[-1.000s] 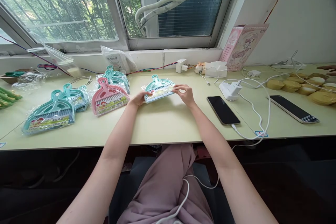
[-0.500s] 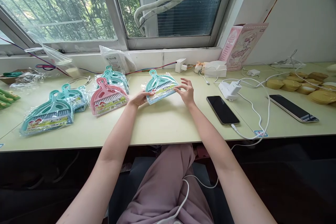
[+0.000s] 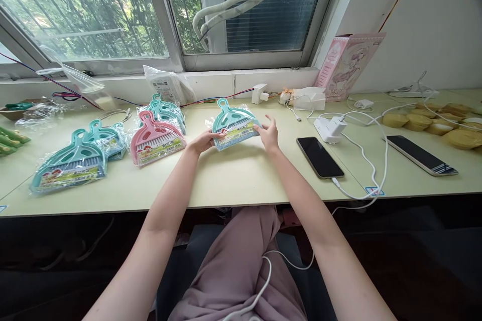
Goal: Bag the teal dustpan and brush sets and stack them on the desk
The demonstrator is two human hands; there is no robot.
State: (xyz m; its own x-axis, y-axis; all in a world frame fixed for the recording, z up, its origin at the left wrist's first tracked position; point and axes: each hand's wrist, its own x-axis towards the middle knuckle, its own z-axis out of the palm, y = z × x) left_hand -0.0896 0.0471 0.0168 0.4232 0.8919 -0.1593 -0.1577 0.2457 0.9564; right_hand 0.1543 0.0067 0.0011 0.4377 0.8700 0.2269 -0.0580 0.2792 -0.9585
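My left hand [image 3: 201, 141] grips the left edge of a teal dustpan-and-brush set [image 3: 233, 124] sealed in clear plastic, held tilted a little above the pale green table [image 3: 233, 175]. At the pack's right edge is my right hand [image 3: 268, 133], fingers pinching the corner. To the left lie a pink packaged set [image 3: 155, 139], more teal ones behind it [image 3: 167, 109], and two larger teal packs [image 3: 71, 163] farther left.
A black phone [image 3: 319, 157] on a white charging cable lies right of my hands, another dark phone [image 3: 422, 155] farther right. White chargers [image 3: 329, 128], a pink box [image 3: 348, 65], yellow-brown round pieces [image 3: 433, 123] and plastic bags [image 3: 167, 84] by the window sill.
The teal pack has been lifted off the table and tilted up toward me. My right hand let go briefly, fingers spread, then closed again on the right edge.
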